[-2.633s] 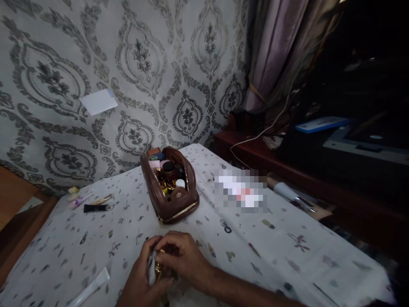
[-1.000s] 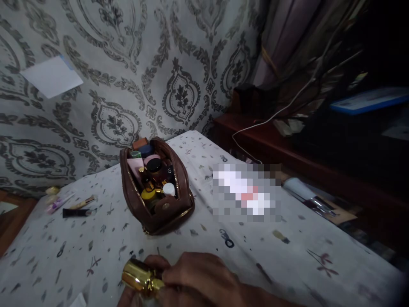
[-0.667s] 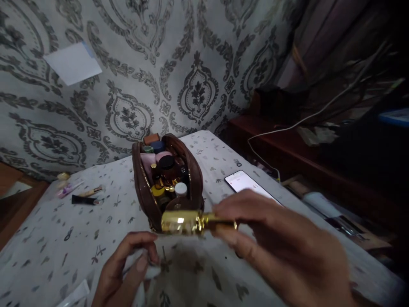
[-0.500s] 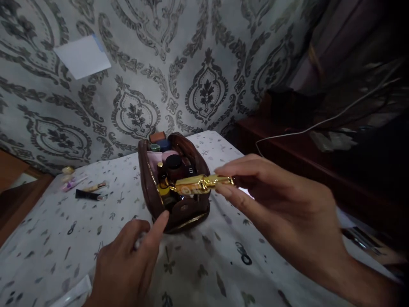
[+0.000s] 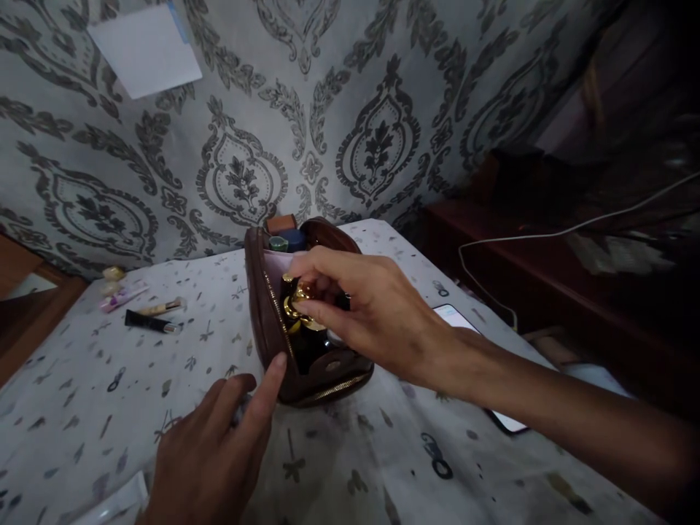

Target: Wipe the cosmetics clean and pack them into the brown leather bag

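A dark brown zippered cosmetic bag (image 5: pixel 262 306) stands open on the patterned cloth, packed with small bottles and jars. My right hand (image 5: pixel 372 313) reaches in over its mouth, with thumb and fingertips closed on a shiny gold-capped tube (image 5: pixel 304 293). The tube's lower part is hidden inside the bag. At the bag's near left corner, the outstretched thumb of my left hand (image 5: pixel 219 437) touches or nearly touches the side. The other fingers of that hand are curled round something small and whitish, mostly hidden. A green-lidded item (image 5: pixel 278 243) and a blue item (image 5: pixel 296 239) show at the bag's far end.
On the cloth at left lie a black tube (image 5: pixel 150 321), a beige tube (image 5: pixel 160 307) and a pink-purple item (image 5: pixel 123 297). A pale tube (image 5: pixel 117 502) is at lower left. A phone (image 5: pixel 511 423) lies partly under my right forearm. A white cable (image 5: pixel 525 238) runs along the right.
My right hand has moved left and lowered the gold-capped tube into the bag, turning it more upright. My left hand stays beside the bag. The view has shifted slightly.
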A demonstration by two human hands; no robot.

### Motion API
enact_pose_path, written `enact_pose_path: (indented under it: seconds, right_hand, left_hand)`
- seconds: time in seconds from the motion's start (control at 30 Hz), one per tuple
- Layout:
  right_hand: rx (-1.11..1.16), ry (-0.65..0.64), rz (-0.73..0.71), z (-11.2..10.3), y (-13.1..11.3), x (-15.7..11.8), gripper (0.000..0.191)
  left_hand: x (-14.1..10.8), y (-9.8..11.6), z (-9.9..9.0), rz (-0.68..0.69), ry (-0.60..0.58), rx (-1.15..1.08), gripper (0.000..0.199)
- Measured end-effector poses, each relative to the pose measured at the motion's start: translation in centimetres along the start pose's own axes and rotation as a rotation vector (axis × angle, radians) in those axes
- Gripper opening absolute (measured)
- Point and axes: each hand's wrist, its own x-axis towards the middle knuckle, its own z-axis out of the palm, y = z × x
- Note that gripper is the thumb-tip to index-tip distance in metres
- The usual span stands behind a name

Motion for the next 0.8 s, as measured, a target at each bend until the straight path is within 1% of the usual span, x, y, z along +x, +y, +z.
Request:
enact_pose_path:
  seconds: [0.07, 0.17, 0.3, 0.43, 0.63, 0.8]
  right_hand:
    - [-0.023, -0.049, 0.016, 0.2, 0.1, 0.4, 0.006]
    - [-0.065, -0.098, 0.034, 0.2, 0.5, 0.5, 0.007]
    - [-0.122, -0.144, 0.042, 0.2, 1.0, 0.5, 0.008]
    - [-0.17, -0.168, 0.026, 0.5, 1.4, 0.7, 0.01]
    - [-0.265, -0.202, 0.025, 1.1, 1.5, 1.4, 0.014]
    - [-0.348, -0.213, 0.018, 1.1, 1.1, 1.6, 0.008]
  left_hand:
    - [-0.1, 0.0, 0.1, -0.004, -0.004, 0.004, 0.06]
    - [-0.3, -0.1, 0.2, -0.011, -0.022, 0.006, 0.062]
    - [-0.1, 0.0, 0.3, -0.008, -0.005, 0.003, 0.064]
    - [0.1, 0.2, 0.4, 0.0, 0.014, -0.016, 0.062]
    - [0.0, 0.3, 0.6, 0.012, 0.009, -0.014, 0.064]
    - [0.0, 0.4, 0.8, 0.016, 0.008, -0.016, 0.062]
